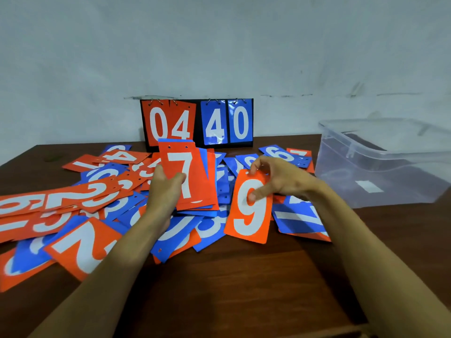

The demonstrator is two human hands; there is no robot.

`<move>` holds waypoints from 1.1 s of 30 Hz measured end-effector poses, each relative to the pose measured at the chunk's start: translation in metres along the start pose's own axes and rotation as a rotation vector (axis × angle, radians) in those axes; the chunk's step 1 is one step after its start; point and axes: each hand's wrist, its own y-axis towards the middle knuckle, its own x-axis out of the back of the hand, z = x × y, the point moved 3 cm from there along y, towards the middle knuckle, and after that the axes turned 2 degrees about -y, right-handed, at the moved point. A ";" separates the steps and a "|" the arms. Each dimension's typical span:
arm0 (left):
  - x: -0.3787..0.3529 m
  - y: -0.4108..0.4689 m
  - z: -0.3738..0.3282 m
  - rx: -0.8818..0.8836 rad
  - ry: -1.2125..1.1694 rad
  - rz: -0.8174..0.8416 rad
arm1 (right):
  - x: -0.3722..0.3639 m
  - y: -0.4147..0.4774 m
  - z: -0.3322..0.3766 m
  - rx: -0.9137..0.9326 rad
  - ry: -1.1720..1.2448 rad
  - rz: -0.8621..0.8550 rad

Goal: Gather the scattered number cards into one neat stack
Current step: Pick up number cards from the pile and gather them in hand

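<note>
Grips the stack (188,172), red 7 on top, in the left hand (166,189), fingers curled round its left edge, raised over the scattered cards (80,198) on the tabletop (244,289). Pinches the 9 card (249,215) near its top end in the right hand (275,176), thumb on the numeral. Holds it just right of the stack, long axes nearly parallel; probably needs only a short leftward slide onto the 7.

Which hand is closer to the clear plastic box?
Right. The right hand, pinching the orange 9 card, sits left of the box; the left hand, holding the 7-topped stack, is farther left.
</note>
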 end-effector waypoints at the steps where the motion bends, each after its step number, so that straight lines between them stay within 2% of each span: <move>1: 0.001 -0.001 -0.002 -0.014 0.020 0.001 | 0.005 -0.004 0.003 0.056 0.065 -0.012; 4: 0.000 -0.005 -0.004 -0.018 0.060 0.059 | 0.009 -0.010 0.011 0.181 0.237 -0.044; 6: -0.005 -0.011 -0.003 0.041 0.048 0.149 | 0.004 -0.005 0.015 0.229 0.265 -0.102; 9: -0.016 -0.022 -0.001 0.171 -0.030 0.299 | -0.015 0.009 0.022 0.280 0.130 -0.165; 12: -0.024 -0.026 -0.002 0.122 0.045 0.347 | -0.024 0.020 0.021 0.316 -0.007 -0.253; 15: -0.022 -0.024 0.002 0.107 0.073 0.286 | -0.006 0.019 0.004 0.209 0.021 -0.472; 17: -0.020 -0.022 0.005 0.123 0.050 0.237 | 0.012 0.014 -0.017 0.062 -0.083 -0.561; 19: -0.020 -0.022 0.006 0.126 0.039 0.213 | 0.023 0.008 -0.041 -0.104 -0.290 -0.497; 22: -0.024 -0.025 0.006 0.126 0.026 0.205 | 0.017 -0.001 -0.069 -0.270 -0.531 -0.296; 26: -0.025 -0.026 0.006 0.133 0.025 0.200 | 0.011 -0.007 -0.068 -0.204 -0.630 -0.303; 30: -0.021 -0.025 0.005 0.125 0.007 0.175 | 0.004 -0.006 -0.055 -0.142 -0.668 -0.131; 33: -0.019 -0.024 0.005 0.124 0.009 0.172 | 0.002 -0.003 -0.050 -0.079 -0.670 -0.180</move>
